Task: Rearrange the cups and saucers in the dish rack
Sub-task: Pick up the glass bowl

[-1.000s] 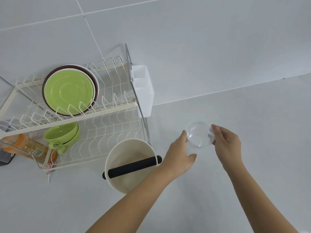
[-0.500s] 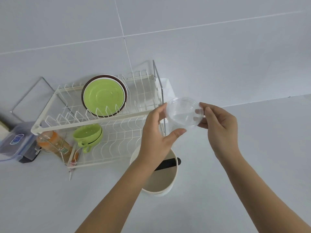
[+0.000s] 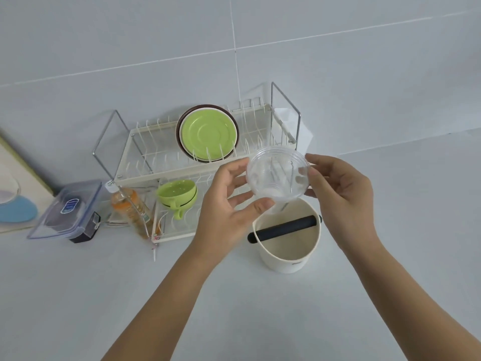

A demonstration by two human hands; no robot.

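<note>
A clear plastic cup (image 3: 277,175) is held in the air in front of the white two-tier dish rack (image 3: 182,170), its mouth turned toward me. My left hand (image 3: 229,201) grips its left and lower side. My right hand (image 3: 341,188) grips its right rim. On the rack's upper tier stands a green saucer (image 3: 209,135) upright against a white and a brown one behind it. On the lower tier two stacked green cups (image 3: 178,195) lie tilted, handle down.
A cream bucket (image 3: 289,246) with a black bar across its mouth stands just right of the rack, below the clear cup. Left of the rack are an orange bottle (image 3: 128,207) and a clear lidded box (image 3: 69,209). A white cutlery holder (image 3: 303,131) hangs on the rack's right end.
Both hands lifted the clear cup from the counter on the right and brought it up and left, in front of the rack. The view has shifted left, showing more of the counter's left side.
</note>
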